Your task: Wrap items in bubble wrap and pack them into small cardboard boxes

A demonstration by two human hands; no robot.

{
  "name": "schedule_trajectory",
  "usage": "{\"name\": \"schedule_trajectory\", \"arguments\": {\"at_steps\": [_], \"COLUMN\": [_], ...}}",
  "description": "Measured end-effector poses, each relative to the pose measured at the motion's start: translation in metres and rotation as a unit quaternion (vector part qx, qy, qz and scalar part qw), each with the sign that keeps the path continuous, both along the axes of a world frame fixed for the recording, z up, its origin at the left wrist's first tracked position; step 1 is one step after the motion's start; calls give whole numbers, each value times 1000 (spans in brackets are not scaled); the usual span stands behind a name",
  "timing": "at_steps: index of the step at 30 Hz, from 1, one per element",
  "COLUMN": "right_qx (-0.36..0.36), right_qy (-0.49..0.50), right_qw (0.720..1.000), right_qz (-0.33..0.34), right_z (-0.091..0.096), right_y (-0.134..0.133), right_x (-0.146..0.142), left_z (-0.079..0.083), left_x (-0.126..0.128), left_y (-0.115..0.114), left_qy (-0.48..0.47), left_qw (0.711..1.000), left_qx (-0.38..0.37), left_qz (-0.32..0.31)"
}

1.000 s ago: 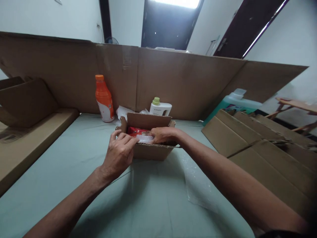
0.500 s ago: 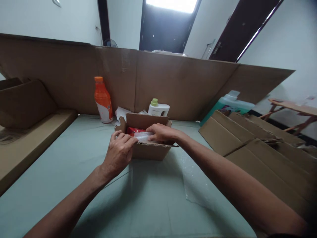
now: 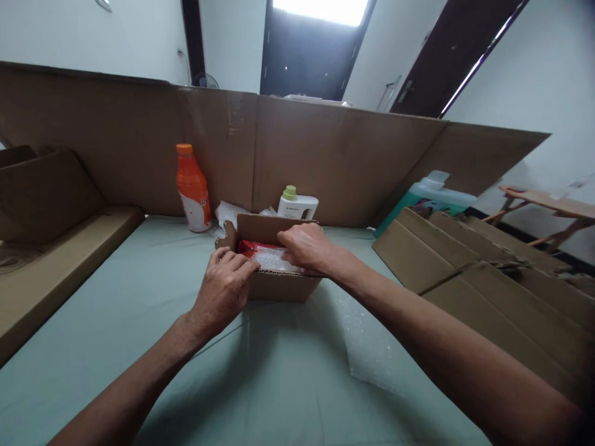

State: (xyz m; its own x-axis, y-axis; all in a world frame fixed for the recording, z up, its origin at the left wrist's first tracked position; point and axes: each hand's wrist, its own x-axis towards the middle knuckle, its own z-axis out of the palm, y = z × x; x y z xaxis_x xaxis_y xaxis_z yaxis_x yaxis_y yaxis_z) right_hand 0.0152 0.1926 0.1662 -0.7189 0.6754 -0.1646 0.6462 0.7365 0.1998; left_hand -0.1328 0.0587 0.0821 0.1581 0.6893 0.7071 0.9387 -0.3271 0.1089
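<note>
A small open cardboard box (image 3: pixel 279 288) stands on the pale green cloth. In it lie a red packet (image 3: pixel 248 246) and a piece of bubble wrap (image 3: pixel 274 259). My left hand (image 3: pixel 229 277) grips the near left rim of the box, fingers bent over the edge. Above the box's right side, my right hand (image 3: pixel 304 245) is closed, its curled fingertips down at the right end of the bubble wrap. Those fingertips are partly hidden. Another sheet of bubble wrap (image 3: pixel 372 347) lies flat beneath my right forearm.
Behind the box stand an orange-capped bottle (image 3: pixel 192 189), a white bottle with green cap (image 3: pixel 297 205) and crumpled white wrap (image 3: pixel 231 214). A teal jug (image 3: pixel 430 195) and cardboard boxes (image 3: pixel 483 272) are at right. A cardboard screen (image 3: pixel 325 148) spans the back; more cardboard (image 3: pixel 46 198) lies left.
My right hand has risen slightly and its fingers have curled in. More of the bubble wrap's bumpy surface shows inside the box. My left hand stays on the rim.
</note>
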Motion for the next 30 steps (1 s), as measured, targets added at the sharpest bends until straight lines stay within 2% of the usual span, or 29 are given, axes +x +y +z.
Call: {"name": "schedule_trajectory", "arguments": {"at_steps": [2,5,7,9,10,12,13,14,16,17,18,20,22,25,27,30], "right_qx": [-82,-243,-285,-287,-270,-190,-133,-79,-14,-14,-36,-123,-196,-215,-213,-225], "right_qy": [22,20,2,26,74,237,338,426,544,571,582,565,558,590,603,609], "right_qw": [996,967,955,954,957,952,932,900,829,804,791,793,786,756,744,730], "right_qz": [43,78,77,82,77,39,2,-41,-130,-164,-186,-190,-179,-185,-194,-213], "right_z": [-1,-9,-10,-2,3,13,14,12,-6,-21,-40,-80,-114,-139,-144,-146], "right_y": [1,9,14,14,12,2,-5,-12,-24,-28,-30,-30,-27,-27,-36,-65], "right_x": [0,-12,-17,-11,0,34,56,78,116,129,134,129,110,93,104,127], "left_z": [-1,-1,1,3,3,0,-5,-11,-29,-40,-49,-65,-73,-75,-77,-88], "left_x": [0,1,3,2,0,-9,-17,-25,-42,-48,-52,-50,-37,-6,14,26], "left_y": [1,3,3,-2,-7,-18,-23,-28,-31,-29,-24,-7,14,31,23,-23], "left_qy": [-3,-5,0,-3,-13,-56,-89,-130,-222,-266,-306,-377,-445,-518,-515,-453], "left_qw": [1000,1000,1000,1000,998,991,987,983,971,960,945,909,870,828,833,870], "left_qx": [-1,-9,-7,24,52,106,115,103,18,-40,-95,-178,-212,-189,-169,-172], "left_qz": [5,11,8,19,29,58,72,83,91,84,72,29,-34,-99,-110,-91]}}
